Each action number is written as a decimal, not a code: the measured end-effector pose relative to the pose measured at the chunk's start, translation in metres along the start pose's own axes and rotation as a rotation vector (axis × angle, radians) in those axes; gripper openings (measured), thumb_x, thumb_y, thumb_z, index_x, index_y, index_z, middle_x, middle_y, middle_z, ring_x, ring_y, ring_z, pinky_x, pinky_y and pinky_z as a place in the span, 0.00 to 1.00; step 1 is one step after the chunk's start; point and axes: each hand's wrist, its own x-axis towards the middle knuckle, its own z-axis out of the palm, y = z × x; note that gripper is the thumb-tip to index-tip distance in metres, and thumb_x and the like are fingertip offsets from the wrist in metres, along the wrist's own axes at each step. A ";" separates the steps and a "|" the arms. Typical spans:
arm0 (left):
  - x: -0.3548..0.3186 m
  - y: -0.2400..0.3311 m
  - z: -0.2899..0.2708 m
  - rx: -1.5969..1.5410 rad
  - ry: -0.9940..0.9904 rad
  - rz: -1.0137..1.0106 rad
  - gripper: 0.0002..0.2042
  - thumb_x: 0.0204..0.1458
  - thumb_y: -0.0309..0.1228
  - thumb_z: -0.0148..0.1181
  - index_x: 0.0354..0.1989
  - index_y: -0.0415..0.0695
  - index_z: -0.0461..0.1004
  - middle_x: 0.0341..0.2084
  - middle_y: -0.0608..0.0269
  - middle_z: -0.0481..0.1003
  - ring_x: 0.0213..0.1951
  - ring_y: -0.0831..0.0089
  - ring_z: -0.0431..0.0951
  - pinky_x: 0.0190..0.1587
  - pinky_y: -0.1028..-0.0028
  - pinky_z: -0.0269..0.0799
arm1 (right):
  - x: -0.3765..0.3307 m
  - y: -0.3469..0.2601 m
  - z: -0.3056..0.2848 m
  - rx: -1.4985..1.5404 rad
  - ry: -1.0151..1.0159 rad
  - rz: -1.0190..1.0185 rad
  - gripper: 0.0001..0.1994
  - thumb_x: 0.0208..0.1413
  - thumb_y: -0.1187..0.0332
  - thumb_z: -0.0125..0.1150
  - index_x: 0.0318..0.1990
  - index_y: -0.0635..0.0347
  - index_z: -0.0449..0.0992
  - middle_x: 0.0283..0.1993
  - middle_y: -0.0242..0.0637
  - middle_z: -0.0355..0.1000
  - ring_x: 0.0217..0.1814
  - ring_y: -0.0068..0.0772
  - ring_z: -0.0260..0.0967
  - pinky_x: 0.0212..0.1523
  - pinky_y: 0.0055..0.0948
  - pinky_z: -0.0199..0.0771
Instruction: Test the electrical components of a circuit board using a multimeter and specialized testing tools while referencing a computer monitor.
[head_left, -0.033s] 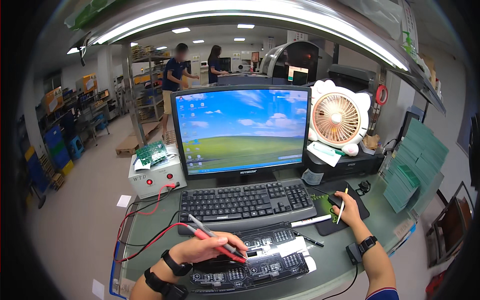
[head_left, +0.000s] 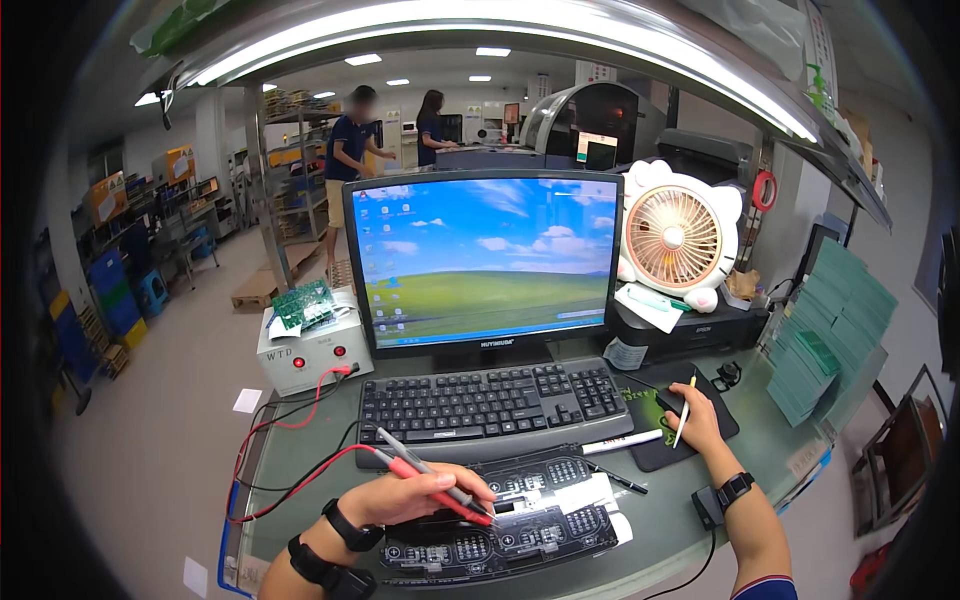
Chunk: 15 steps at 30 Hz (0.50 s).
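Note:
My left hand [head_left: 425, 492] is closed round a red test probe [head_left: 405, 468] and a grey pen-shaped probe [head_left: 397, 443], held side by side. Their tips point down at a black circuit panel [head_left: 440, 552] with rows of small patterned pads, lying flat at the desk's front. Whether the tips touch it I cannot tell. A red lead runs from the red probe toward a white box [head_left: 318, 350] on the left. My right hand [head_left: 697, 418] rests over a black mouse pad [head_left: 655, 455], a slim white pen [head_left: 683, 420] with a yellow end between its fingers. Anything under that palm is hidden.
Behind the panel lie a black keyboard [head_left: 490, 405], a white marker [head_left: 622, 441] and a black pen [head_left: 618, 478]. A monitor [head_left: 485, 265] stands beyond, with a white fan [head_left: 672, 238] on its right. Green boards [head_left: 835, 310] lean at the right edge. Two people stand far back.

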 end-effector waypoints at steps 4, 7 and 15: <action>0.002 0.002 -0.003 0.010 -0.014 -0.003 0.23 0.61 0.43 0.44 0.49 0.32 0.72 0.48 0.47 0.70 0.54 0.56 0.71 0.60 0.59 0.61 | 0.003 0.001 0.003 -0.014 0.051 -0.048 0.27 0.39 0.67 0.69 0.51 0.51 0.70 0.59 0.36 0.68 0.60 0.44 0.65 0.57 0.40 0.62; 0.002 0.001 -0.005 -0.025 -0.104 0.013 0.23 0.64 0.42 0.43 0.54 0.32 0.68 0.51 0.53 0.70 0.56 0.66 0.68 0.62 0.67 0.59 | 0.001 0.000 0.001 0.000 0.081 -0.044 0.26 0.39 0.67 0.70 0.50 0.50 0.71 0.63 0.36 0.65 0.61 0.44 0.64 0.57 0.42 0.62; -0.007 -0.002 -0.003 -0.151 -0.050 0.024 0.24 0.63 0.43 0.43 0.52 0.32 0.68 0.50 0.51 0.70 0.55 0.64 0.70 0.61 0.65 0.61 | 0.002 -0.003 0.006 0.020 0.045 -0.083 0.20 0.37 0.70 0.69 0.43 0.53 0.75 0.59 0.39 0.69 0.57 0.46 0.68 0.55 0.41 0.66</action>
